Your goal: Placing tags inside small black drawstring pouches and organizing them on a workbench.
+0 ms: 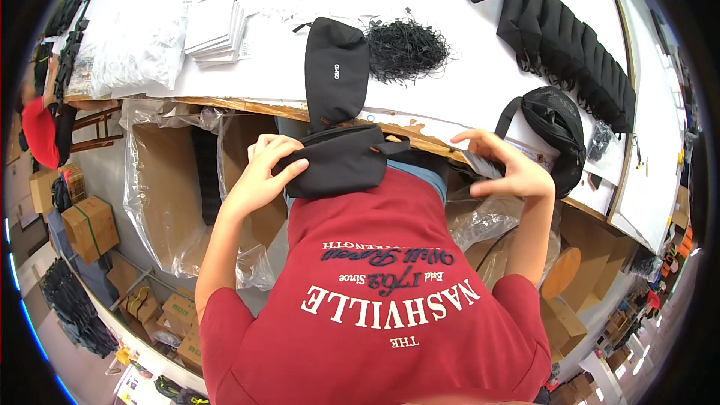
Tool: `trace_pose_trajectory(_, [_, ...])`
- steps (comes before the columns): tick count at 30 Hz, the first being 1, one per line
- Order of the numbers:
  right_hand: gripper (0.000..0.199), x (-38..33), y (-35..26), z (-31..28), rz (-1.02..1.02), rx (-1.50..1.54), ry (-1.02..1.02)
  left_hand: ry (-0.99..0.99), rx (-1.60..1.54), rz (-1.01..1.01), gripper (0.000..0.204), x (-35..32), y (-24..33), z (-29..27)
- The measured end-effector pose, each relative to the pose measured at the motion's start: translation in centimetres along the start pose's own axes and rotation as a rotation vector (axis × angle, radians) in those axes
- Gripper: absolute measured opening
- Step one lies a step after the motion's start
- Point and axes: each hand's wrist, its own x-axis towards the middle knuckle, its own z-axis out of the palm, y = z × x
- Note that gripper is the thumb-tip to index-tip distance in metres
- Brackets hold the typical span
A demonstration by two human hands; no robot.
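Observation:
A black zip pouch (339,161) rests against my front at the table's edge, its top side facing the table. My left hand (271,167) grips its left end, thumb on the near face and fingers behind. A short strap sticks out at its right end. My right hand (514,167) is off to the right, apart from the pouch, thumb and forefinger spread. A greyish, shiny flat piece (481,165) shows between those fingers; I cannot tell whether they touch it. Another black pouch (335,71) lies on the table just beyond the first.
On the white table (277,45) lie a heap of black cords (407,50), a stack of white cards (215,30) and clear plastic bags (139,41). A black waist bag (553,135) and a row of black pouches (566,45) stand at right. A plastic-lined carton (161,180) is below left.

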Motion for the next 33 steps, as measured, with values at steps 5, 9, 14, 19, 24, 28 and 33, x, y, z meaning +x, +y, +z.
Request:
trace_pose_trajectory(5, [0.026, 0.6, 2.4, -2.1, -0.015, 0.192, 0.317, -0.003, -0.049, 0.095, 0.020, 0.0, -0.1, -0.2])
trace_pose_trajectory(9, [0.015, 2.5, 3.0, -1.8, -0.265, 0.426, 0.520, -0.043, -0.276, 0.125, 0.018, 0.2, 0.5, -0.1])
trace_pose_trajectory(14, [0.018, 4.1, 3.2, -1.9, -0.268, 0.459, 0.671, -0.101, -0.352, 0.149, 0.018, 0.3, 1.5, -0.8])
trace_pose_trajectory(19, [0.011, 5.0, 5.8, -2.4, -0.417, 0.789, 0.808, -0.057, -0.286, 0.178, 0.018, -0.1, 1.4, -1.1])
trace_pose_trajectory(24, [0.022, 9.4, 3.9, 1.8, -0.395, 1.635, 0.606, -0.094, -0.188, 0.227, 0.018, 0.6, 2.7, -0.5])
trace_pose_trajectory(28, [0.030, 11.5, 3.8, 3.4, -0.287, 1.697, 0.551, -0.108, -0.204, 0.224, 0.019, 0.7, 3.1, -0.6])
trace_pose_trajectory(33, [0.032, 12.8, 1.9, 3.7, -0.196, 1.542, 0.665, -0.098, -0.197, 0.223, 0.016, 0.6, 3.6, -0.6])
